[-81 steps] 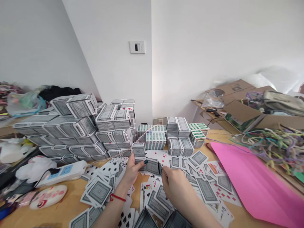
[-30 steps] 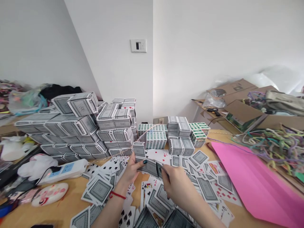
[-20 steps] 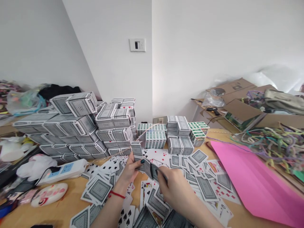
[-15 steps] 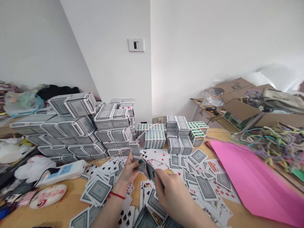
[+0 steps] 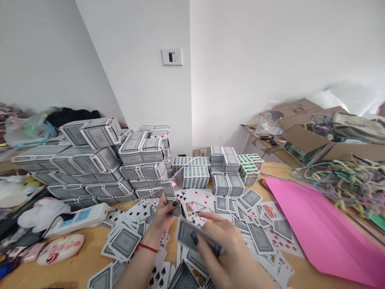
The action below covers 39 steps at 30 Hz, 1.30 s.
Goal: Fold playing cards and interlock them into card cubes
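My left hand [image 5: 162, 217], with a red string on its wrist, pinches the edge of a small grey-backed card box [image 5: 169, 191] standing among loose cards. My right hand [image 5: 224, 253] is closer to me and holds a blurred stack of grey-backed playing cards [image 5: 195, 237] flat between thumb and fingers. Loose playing cards [image 5: 249, 216], some face up and some face down, cover the wooden table [image 5: 90, 261] around both hands.
Stacked grey card boxes [image 5: 99, 160] rise at the left, with green-printed boxes [image 5: 195, 176] behind the hands. A pink sheet [image 5: 319, 228] lies right, by tangled coloured cords [image 5: 339, 180] and cardboard boxes [image 5: 303, 136]. A white-and-blue device [image 5: 78, 216] and a pink-spotted white object [image 5: 61, 249] sit left.
My right hand has pulled the stack of cards away from my left hand, toward me and lower. The left hand stays at the small box.
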Motion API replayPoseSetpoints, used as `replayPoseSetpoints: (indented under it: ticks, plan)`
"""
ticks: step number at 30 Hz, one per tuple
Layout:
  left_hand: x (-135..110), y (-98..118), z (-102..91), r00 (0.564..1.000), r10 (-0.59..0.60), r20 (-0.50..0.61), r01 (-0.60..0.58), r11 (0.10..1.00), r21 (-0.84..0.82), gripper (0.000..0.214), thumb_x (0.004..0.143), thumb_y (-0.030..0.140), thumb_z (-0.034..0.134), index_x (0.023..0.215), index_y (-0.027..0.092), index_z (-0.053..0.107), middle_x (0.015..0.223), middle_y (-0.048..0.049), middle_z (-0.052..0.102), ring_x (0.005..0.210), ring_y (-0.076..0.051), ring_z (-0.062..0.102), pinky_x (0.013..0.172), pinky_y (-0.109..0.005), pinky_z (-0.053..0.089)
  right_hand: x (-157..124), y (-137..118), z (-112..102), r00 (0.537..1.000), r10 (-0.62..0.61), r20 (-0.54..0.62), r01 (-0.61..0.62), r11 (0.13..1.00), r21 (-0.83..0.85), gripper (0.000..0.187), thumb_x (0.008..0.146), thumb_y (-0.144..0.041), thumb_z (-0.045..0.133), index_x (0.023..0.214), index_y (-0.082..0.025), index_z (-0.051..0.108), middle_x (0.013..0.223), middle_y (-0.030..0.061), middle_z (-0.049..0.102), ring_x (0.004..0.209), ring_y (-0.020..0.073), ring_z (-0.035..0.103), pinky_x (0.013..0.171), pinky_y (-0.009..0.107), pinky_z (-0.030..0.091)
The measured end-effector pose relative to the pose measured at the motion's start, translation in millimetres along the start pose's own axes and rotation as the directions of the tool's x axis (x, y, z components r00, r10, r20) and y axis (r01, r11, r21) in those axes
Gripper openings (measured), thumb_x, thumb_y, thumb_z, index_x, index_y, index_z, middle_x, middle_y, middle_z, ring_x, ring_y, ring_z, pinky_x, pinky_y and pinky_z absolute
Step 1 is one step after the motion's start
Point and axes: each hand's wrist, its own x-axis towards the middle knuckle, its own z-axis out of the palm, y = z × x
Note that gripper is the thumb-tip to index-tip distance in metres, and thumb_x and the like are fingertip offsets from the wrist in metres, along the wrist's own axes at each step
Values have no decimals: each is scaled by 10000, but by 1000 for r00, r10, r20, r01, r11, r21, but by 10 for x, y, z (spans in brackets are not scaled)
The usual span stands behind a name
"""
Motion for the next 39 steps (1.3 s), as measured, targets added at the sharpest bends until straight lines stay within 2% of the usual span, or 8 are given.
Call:
replayPoseSetpoints:
  ticks: [3, 5, 15, 21, 27, 33, 36, 39]
  plan:
    - [10, -19, -21, 1000, 11, 3, -11, 1000, 17, 370, 561, 132, 734, 867, 204, 540, 641, 55, 593, 542, -83, 533, 565, -197, 422, -3, -12, 87, 983, -170, 71, 161, 979, 127, 266, 754, -102, 377, 526, -231, 327, 415, -87, 334, 359, 82, 319, 811, 311, 461]
    - [12, -23, -22, 1000, 20, 13, -21, 1000, 16, 368, 564, 121, 729, 872, 199, 544, 644, 56, 595, 533, -87, 534, 562, -200, 419, -12, -4, 163, 982, -180, 65, 170, 976, 133, 261, 741, -93, 380, 522, -231, 343, 417, -86, 349, 359, 83, 323, 844, 336, 457]
    - [-14, 17, 54, 1000, 2, 29, -4, 998, 64, 340, 570, 120, 725, 854, 205, 560, 636, 42, 601, 549, -113, 550, 569, -222, 429, -13, 9, 255, 996, -15, 92, 4, 992, 123, 247, 738, -137, 398, 509, -220, 354, 443, -72, 349, 402, 84, 345, 803, 320, 467]
    - [-30, 11, 93, 1000, 19, 2, -19, 993, 115, 342, 548, 138, 744, 824, 216, 558, 637, 48, 604, 529, -102, 550, 560, -214, 429, -31, 24, 312, 994, 76, 81, -92, 972, 214, 289, 737, -159, 441, 501, -212, 284, 448, -104, 246, 402, 69, 245, 879, 332, 432]
    - [-79, 22, 156, 1000, 12, -8, -11, 987, 163, 304, 604, 139, 708, 864, 192, 559, 660, 30, 626, 556, -120, 573, 566, -227, 449, -8, 47, 262, 994, 80, 69, -91, 980, 178, 236, 757, -109, 427, 555, -214, 364, 481, -87, 349, 459, 79, 373, 937, 300, 366]
    - [-83, 23, 149, 994, -62, 89, 44, 980, 194, 347, 613, 127, 706, 930, 194, 585, 744, -16, 669, 681, -185, 632, 649, -281, 481, 13, 126, 284, 985, 118, 127, -137, 979, 151, 201, 748, -119, 428, 573, -205, 378, 512, -58, 382, 517, 96, 401, 673, 208, 409]
    - [-100, 5, 169, 986, -112, 125, 85, 976, 201, 425, 610, 102, 709, 995, 217, 572, 837, -35, 681, 778, -217, 642, 692, -297, 485, 17, 205, 336, 963, 183, 195, -224, 951, 213, 238, 771, -158, 427, 551, -197, 345, 510, -61, 343, 478, 80, 333, 483, 175, 310]
    - [-99, -8, 164, 980, -147, 133, 119, 974, 193, 531, 614, 117, 715, 1095, 250, 533, 888, -41, 684, 798, -235, 644, 680, -305, 494, 18, 272, 374, 954, 245, 174, -283, 925, 253, 254, 791, -212, 431, 548, -188, 362, 516, -60, 324, 482, 76, 303, 462, 183, 274]
